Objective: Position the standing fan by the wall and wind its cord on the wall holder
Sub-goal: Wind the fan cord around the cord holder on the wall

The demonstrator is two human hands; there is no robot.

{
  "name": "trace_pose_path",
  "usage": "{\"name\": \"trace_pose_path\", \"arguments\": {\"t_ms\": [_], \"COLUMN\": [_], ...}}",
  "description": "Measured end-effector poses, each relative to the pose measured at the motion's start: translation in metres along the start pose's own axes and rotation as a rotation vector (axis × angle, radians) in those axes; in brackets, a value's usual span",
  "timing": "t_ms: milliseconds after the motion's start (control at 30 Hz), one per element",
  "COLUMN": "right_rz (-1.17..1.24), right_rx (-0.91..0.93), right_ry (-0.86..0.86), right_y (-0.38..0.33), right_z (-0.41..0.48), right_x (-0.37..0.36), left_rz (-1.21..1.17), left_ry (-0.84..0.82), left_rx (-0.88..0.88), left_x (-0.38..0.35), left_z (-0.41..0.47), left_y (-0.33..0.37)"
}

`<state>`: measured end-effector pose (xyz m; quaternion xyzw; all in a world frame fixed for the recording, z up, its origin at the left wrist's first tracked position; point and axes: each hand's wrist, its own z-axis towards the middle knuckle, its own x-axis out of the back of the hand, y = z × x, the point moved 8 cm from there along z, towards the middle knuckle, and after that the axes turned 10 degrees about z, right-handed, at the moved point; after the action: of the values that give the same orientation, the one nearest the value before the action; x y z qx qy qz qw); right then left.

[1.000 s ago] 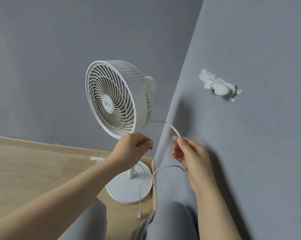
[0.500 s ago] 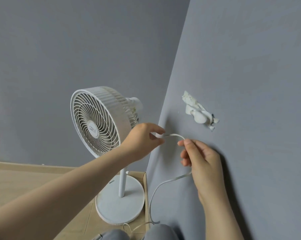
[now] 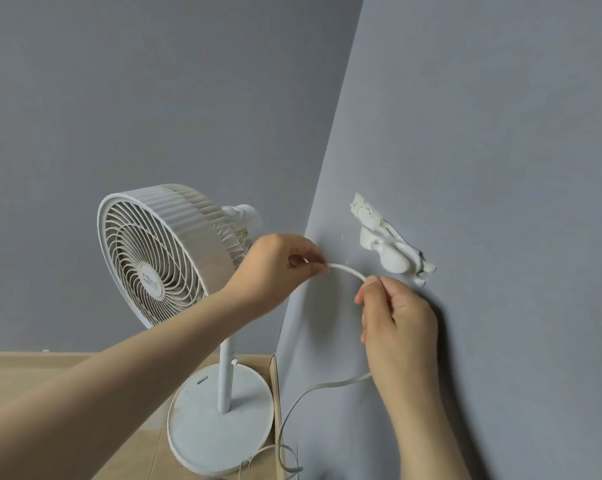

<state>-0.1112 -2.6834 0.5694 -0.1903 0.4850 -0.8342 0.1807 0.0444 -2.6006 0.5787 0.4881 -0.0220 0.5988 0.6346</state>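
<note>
Right hand [image 3: 396,327] and left hand [image 3: 279,268], just below and left of the wall holder [image 3: 393,251], each pinch the flat white cord [image 3: 344,270] between thumb and fingertips, with a short arch of it held between them. The rest hangs slack from the right hand to the floor beneath the holder. The holder sits on ragged white backing, so a hard pull may tear it off the wall, and a loose turn may slip off. Left of the holder, the fan [image 3: 161,254] stands upright in the corner, close to the wall. Its hub badge and a small rear label are too small to read.
</note>
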Motion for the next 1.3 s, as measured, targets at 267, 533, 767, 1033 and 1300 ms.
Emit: {"name": "trace_pose_path", "arguments": {"t_ms": [267, 533, 767, 1033, 1300], "right_rz": [0.046, -0.101, -0.114, -0.024, -0.020], "right_rx": [-0.108, 0.066, 0.130, -0.024, -0.061], "right_ry": [0.016, 0.071, 0.156, 0.179, 0.251], "right_y": [-0.007, -0.033, -0.051, -0.054, -0.054], "right_z": [0.007, 0.000, 0.006, 0.026, 0.037], "right_x": [-0.001, 0.015, 0.018, 0.018, 0.015], "left_rz": [-0.006, -0.023, -0.051, -0.100, -0.224], "left_ry": [0.058, 0.097, 0.091, 0.151, 0.116], "left_rx": [-0.122, -0.122, -0.116, -0.114, -0.136], "left_x": [-0.007, 0.000, -0.001, -0.005, -0.033], "left_z": [0.019, 0.036, 0.043, 0.059, 0.070], "left_y": [0.012, 0.008, 0.007, 0.004, 0.008]}}
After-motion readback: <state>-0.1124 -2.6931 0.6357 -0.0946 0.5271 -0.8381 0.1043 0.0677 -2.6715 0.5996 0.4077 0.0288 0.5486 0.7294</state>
